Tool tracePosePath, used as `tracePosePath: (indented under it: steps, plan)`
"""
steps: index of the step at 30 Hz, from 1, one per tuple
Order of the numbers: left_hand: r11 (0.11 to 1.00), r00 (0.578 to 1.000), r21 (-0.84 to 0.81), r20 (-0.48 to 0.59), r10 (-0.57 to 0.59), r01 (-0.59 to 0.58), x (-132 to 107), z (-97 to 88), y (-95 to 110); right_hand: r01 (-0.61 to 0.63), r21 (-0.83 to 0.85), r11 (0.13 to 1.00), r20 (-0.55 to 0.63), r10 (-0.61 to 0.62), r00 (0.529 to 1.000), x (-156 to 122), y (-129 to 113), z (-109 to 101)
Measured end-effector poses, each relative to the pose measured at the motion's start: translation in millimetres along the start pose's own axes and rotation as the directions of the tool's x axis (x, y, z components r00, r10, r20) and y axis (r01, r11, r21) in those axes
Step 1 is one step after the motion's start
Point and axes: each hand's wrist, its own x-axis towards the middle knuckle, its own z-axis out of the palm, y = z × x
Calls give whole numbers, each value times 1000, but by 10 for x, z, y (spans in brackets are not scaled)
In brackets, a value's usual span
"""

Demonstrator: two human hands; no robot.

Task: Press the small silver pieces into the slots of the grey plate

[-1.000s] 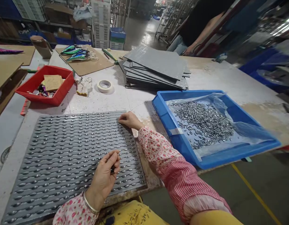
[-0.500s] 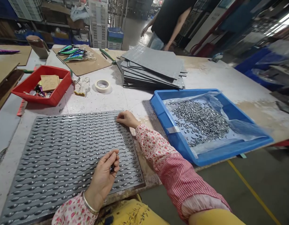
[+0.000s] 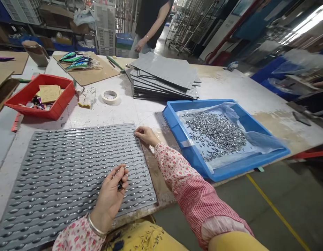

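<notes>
A grey board [image 3: 72, 167] lies on the table before me, with rows of small shiny dark oval pieces along its ridges. My left hand [image 3: 111, 191] is curled above the board's lower right part. Its fingers close round a few small dark oval pieces [image 3: 120, 185], mostly hidden in the palm. At the board's upper right edge, my right hand [image 3: 147, 135] is pinched together; whatever sits between its fingertips is too small to make out. To the right, a blue tray [image 3: 189, 153] lined with clear plastic holds a heap of loose oval pieces [image 3: 221, 134].
Behind the tray stands a stack of grey boards [image 3: 164, 75]. A tape roll [image 3: 110, 97], a red bin [image 3: 55, 111] and a cardboard sheet [image 3: 98, 75] bearing green-blue fishing lures [image 3: 75, 60] occupy the back left. Across the table, a person [image 3: 153, 24] stands close to the stack.
My right hand has shifted slightly to the right relative to the board, at its upper right edge. My left hand stays curled. The person beyond the table has moved left, and the view has shifted slightly.
</notes>
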Motion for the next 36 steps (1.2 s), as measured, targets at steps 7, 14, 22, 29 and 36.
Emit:
tracePosePath:
  steps: [7,14,22,29,36]
  plan:
    - [998,995,-20,-77,63,-65,15,61,50,30,203,979,79,-47,996,-373,-486,3]
    - [990,982,-46,-136,129,-136,84,80,43,-59,419,906,431,-141,891,-832,-993,147]
    - [988,982,-79,-148,118,-131,90,87,139,-128,582,803,307,-72,949,-534,-829,266]
    - [995,998,-85,17,58,-56,63,12,165,38,-9,999,109,-37,993,135,-518,168]
    - [996,998,-62,-18,57,-58,85,-31,161,159,-90,983,266,-130,955,243,-557,230]
